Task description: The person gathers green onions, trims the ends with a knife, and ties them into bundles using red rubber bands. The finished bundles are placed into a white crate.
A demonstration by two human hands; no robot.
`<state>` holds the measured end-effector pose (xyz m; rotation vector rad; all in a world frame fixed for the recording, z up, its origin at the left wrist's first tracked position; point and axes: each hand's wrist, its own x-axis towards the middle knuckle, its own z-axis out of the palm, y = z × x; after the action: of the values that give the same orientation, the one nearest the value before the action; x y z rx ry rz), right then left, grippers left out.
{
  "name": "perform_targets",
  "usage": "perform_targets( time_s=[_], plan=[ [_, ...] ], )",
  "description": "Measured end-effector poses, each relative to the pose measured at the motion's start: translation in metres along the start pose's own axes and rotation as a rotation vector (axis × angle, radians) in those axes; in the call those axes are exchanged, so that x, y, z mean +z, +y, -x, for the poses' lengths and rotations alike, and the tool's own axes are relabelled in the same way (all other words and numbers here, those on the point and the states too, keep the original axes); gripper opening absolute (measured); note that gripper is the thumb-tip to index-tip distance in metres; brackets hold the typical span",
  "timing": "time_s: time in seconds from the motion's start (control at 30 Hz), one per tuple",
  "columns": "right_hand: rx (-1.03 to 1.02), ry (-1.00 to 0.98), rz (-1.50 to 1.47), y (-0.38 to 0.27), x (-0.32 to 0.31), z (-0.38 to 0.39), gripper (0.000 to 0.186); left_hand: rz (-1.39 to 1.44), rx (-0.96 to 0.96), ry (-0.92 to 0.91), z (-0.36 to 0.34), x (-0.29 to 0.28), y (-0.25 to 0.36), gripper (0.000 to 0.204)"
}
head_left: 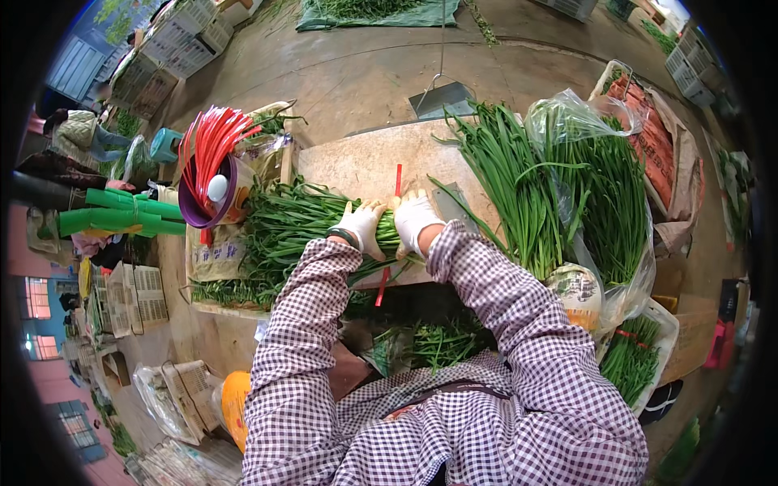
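Note:
My left hand (362,228), in a white glove, is closed round the stem end of a bunch of long green chives (296,217) lying sideways on a wooden board (348,166). Close beside it, my gloved right hand (416,217) is curled against the stem ends, its thumb side toward the left hand. A red tie strip (398,180) runs under the bunch between the hands; its lower end (382,286) sticks out on the near side. The palms hide most of the stem ends.
More loose chives (515,182) are heaped at the board's right, some in a clear plastic bag (559,113). At the left, a purple bucket (188,198) holds many red strips (217,134). A metal dustpan (442,99) lies beyond the board. Another person (77,134) is at the far left.

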<state>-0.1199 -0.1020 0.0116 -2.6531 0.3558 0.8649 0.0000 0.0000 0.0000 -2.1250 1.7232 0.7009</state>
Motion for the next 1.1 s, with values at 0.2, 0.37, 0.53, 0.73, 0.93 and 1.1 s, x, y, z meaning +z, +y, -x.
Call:
perform_targets(
  time_s=[0.2,0.37,0.53,0.73,0.93,1.1],
  plan=[
    [0.044,0.404,0.179,0.000,0.047,0.030,0.134,-0.005,-0.032,-0.025,-0.021,0.003,0.026,0.109],
    [0.061,0.410,0.015,0.007,0.041,0.029,0.132,-0.027,-0.055,-0.049,-0.029,-0.012,0.028,0.092],
    [0.089,0.538,0.117,0.008,0.065,0.010,0.116,0.031,-0.088,-0.154,-0.028,-0.016,0.031,0.102],
    [0.048,0.627,0.074,0.018,0.068,0.003,0.096,0.136,-0.024,-0.175,-0.022,-0.015,0.029,0.124],
    [0.047,0.576,0.093,0.021,0.070,0.000,0.094,0.093,-0.073,0.065,-0.018,0.019,0.038,0.126],
    [-0.019,0.748,0.049,0.020,0.063,0.017,0.092,0.084,-0.115,0.176,-0.016,0.030,0.040,0.113]
  ],
)
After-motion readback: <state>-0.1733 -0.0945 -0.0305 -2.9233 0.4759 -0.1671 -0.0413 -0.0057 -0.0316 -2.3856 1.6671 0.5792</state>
